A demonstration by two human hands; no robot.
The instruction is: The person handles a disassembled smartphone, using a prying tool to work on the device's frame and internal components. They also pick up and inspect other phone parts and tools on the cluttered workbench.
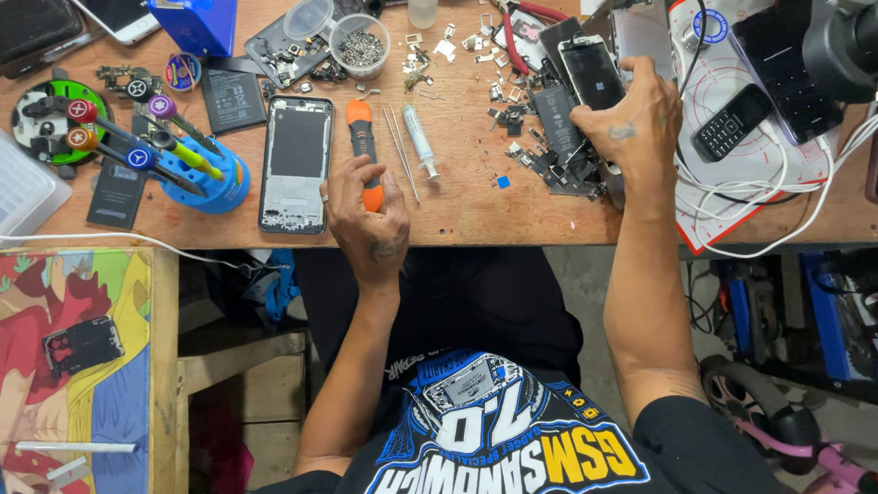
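while the wooden worktop (457, 216) is crowded with small parts, the left hand (367, 216) is laid over the orange screwdriver (361, 131), its grip closed about the lower handle so the tool lies ready along the 12 o'clock line. at 9 o'clock of it, an emptied phone frame (297, 164) is set flat, back open. the right hand (628, 127) is seen at 3 o'clock, its grip closed on a dark smartphone (590, 74), tilted upward, probably for inspection. between both hands, tweezers (401, 154) and a syringe (421, 143) are kept near.
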